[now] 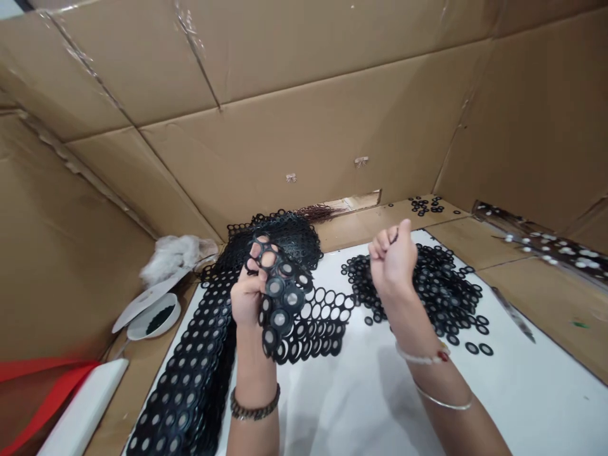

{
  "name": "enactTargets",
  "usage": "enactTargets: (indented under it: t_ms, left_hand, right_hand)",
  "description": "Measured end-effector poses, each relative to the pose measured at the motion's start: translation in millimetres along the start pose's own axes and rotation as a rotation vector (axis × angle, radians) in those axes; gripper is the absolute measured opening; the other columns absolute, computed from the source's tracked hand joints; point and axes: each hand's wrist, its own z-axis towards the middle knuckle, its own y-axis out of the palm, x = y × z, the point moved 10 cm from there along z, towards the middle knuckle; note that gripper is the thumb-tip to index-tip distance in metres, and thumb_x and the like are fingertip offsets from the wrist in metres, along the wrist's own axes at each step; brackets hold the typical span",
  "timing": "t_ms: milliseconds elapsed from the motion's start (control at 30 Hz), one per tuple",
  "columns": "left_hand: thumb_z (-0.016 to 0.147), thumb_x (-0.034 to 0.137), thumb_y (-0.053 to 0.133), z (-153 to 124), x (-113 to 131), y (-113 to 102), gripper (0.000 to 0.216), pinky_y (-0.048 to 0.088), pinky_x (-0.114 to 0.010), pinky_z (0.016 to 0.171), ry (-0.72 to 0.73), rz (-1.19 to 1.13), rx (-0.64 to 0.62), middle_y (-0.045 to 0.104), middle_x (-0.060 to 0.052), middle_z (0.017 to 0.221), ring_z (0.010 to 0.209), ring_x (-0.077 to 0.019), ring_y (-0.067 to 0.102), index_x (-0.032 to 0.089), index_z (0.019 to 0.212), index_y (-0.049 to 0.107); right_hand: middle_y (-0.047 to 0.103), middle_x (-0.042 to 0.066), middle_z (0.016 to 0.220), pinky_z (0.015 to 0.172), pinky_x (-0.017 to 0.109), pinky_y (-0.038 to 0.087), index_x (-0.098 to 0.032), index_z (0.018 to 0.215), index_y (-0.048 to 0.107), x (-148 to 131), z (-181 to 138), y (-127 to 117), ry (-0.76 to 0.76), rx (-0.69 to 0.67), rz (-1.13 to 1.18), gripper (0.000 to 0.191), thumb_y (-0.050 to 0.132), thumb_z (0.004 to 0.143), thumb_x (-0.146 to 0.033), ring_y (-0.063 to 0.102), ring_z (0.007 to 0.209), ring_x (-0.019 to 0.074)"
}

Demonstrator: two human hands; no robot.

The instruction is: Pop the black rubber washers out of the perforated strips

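My left hand (247, 294) is raised and closed on a black rubber sheet of joined rings (281, 297), which hangs down from my fingers with several discs still in its holes. My right hand (393, 256) is held up beside it as a fist, pinching something small and black that I cannot make out. Below the right hand lies a heap of loose black rings (434, 291) on the white surface (361, 405). A punched-out ring sheet (318, 323) lies flat under the hanging piece.
A long stack of black ring sheets (190, 380) runs along the left. Behind it sit a white bowl (154, 320) with dark bits, a wad of white fluff (173, 253) and more sheets (285, 234). Cardboard walls (332, 126) enclose everything. A shiny strip (541, 244) lies at right.
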Motion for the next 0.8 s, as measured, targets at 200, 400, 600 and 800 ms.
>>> enactTargets:
  t_ms: [200, 400, 600, 800]
  left_hand:
    - [0.037, 0.001, 0.046, -9.8, 0.2, 19.9, 0.034, 0.028, -0.014, 0.033, -0.081, -0.126, -0.057, 0.029, 0.008, 0.051, 0.040, -0.0051, 0.030, 0.021, 0.065, 0.043]
    - [0.039, 0.002, 0.046, -2.7, -12.7, 11.8, 0.038, 0.035, -0.012, 0.039, -0.158, -0.047, -0.053, 0.035, 0.007, 0.056, 0.045, -0.0050, 0.038, 0.019, 0.073, 0.050]
    - [0.038, 0.000, 0.047, -2.4, -28.0, 14.8, 0.038, 0.035, -0.013, 0.038, -0.229, -0.068, -0.116, 0.036, 0.006, 0.057, 0.045, -0.0054, 0.036, 0.019, 0.070, 0.046]
    - [0.034, -0.003, 0.044, -10.8, -54.9, 37.0, 0.041, 0.035, -0.013, 0.038, -0.388, -0.096, -0.201, 0.035, 0.007, 0.052, 0.042, -0.0050, 0.037, 0.017, 0.070, 0.048]
  right_hand:
    - [0.027, -0.009, 0.044, 0.030, 0.015, 0.020, -0.019, 0.062, 0.039, 60.8, -10.3, 2.3, 0.572, -0.071, 0.057, 0.034, 0.032, 0.094, -0.021, 0.023, 0.030, 0.0047]
    - [0.048, -0.004, 0.054, 0.037, 0.013, 0.035, -0.018, 0.065, 0.045, 99.2, -26.7, 6.7, 0.758, -0.079, 0.024, 0.025, 0.038, 0.086, -0.007, 0.046, 0.042, 0.0066]
    - [0.028, -0.008, 0.044, 0.030, 0.014, 0.014, -0.018, 0.054, 0.037, 77.0, -39.0, 43.3, 0.632, -0.377, 0.003, 0.042, 0.038, 0.092, -0.034, 0.018, 0.033, 0.0045]
    - [0.037, -0.004, 0.045, 0.037, 0.018, 0.023, -0.018, 0.050, 0.043, 52.3, -58.0, 62.7, 0.255, -0.641, -0.505, 0.061, 0.043, 0.075, -0.073, 0.033, 0.041, 0.0071]
